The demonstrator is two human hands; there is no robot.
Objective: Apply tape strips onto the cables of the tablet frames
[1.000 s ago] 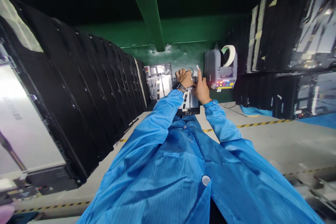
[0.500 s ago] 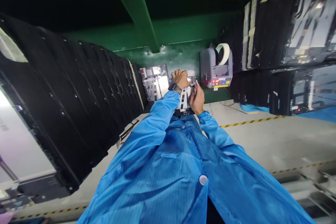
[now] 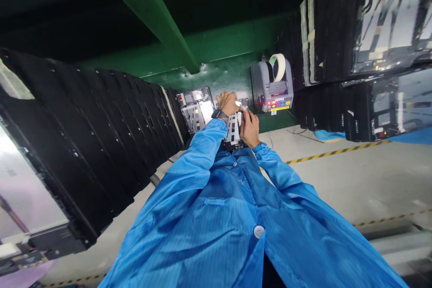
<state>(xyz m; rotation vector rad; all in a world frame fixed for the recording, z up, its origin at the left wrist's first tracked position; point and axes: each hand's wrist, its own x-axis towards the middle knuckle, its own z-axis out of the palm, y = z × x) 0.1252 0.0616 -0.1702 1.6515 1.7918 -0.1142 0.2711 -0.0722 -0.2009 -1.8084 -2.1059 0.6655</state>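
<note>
striped metal plate, left hand, right hand closed at its far end, exact grip hidden by fingers

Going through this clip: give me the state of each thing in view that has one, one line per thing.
left hand: curled over the far end of the striped metal panel
right hand: fingertips against the panel's edge
striped metal panel: between both hands
second metal panel: beyond the left hand, untouched
electronic tape dispenser: keypad lit
tape roll: mounted on the dispenser
wristwatch: strapped on the left wrist
blue antistatic coat: buttoned, gaping below the button
</note>
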